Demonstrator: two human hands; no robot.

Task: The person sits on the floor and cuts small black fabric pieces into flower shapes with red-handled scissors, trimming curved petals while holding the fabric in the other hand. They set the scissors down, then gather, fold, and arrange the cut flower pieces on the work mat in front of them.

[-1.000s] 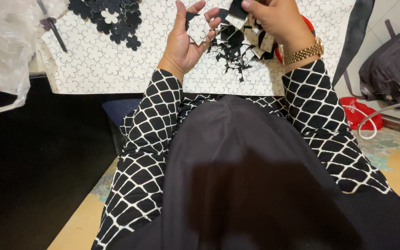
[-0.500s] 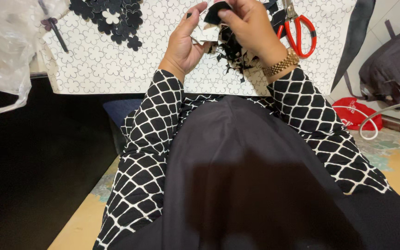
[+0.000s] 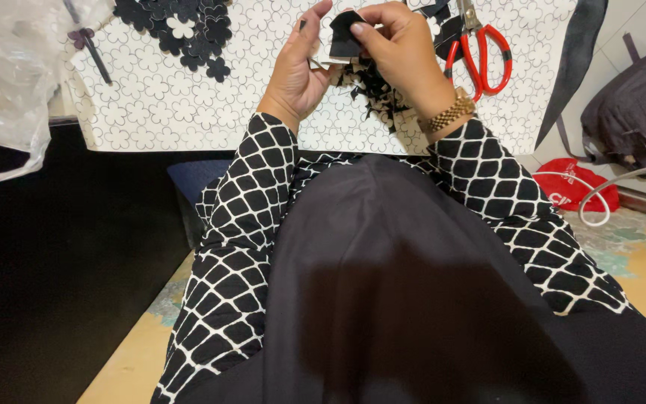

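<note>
A small black cut-out (image 3: 347,34) was pinched between both hands, the left hand (image 3: 298,71) and the right hand (image 3: 401,45), above the flower-patterned sheet (image 3: 188,112). The right hand had shifted left, uncovering red scissors (image 3: 484,56) beside black scraps (image 3: 371,90).

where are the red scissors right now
In the head view the red-handled scissors lie on the flower-patterned sheet at upper right, just right of the right hand and above its gold wristwatch.
</note>
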